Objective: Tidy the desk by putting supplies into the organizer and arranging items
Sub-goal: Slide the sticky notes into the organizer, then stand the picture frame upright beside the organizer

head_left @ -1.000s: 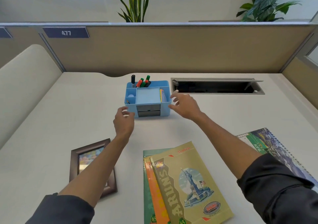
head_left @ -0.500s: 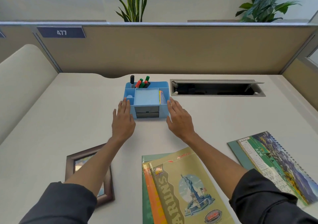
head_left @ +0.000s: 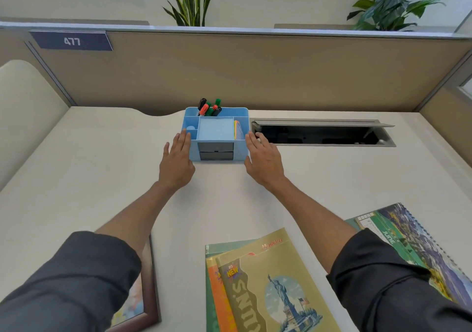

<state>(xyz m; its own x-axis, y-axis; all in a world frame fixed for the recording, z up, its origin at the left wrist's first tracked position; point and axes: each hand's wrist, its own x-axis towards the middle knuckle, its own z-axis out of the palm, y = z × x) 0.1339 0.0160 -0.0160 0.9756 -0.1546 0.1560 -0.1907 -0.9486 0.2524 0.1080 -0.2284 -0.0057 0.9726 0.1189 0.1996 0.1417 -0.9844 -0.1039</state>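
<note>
At the far left, well behind the person's left fingertips and partly under the sleeve, a framed picture (head_left: 145, 288) lies on the desk (head_left: 89, 173). The left hand (head_left: 177, 162) is flat, fingers (head_left: 184, 140) straight and together, pressed against the left wall of the blue organizer (head_left: 215, 133); it grips nothing. Between the two sets of fingers stands the organizer, with markers (head_left: 210, 108) upright in the back compartment, beyond the fingertips, and colored sheets in the right one. The right hand (head_left: 263, 162) mirrors the left, fingers straight along the right wall, holding nothing. Just beyond its fingertips is the open cable hatch (head_left: 321, 133).

I judge the step is to slide or square the organizer. To do it well, both palms should push with equal force and low on the walls, so the box does not tip or turn toward the hatch.

Nearer than the wrists lie notebooks (head_left: 270, 285), and to the right a spiral calendar (head_left: 408, 239).
</note>
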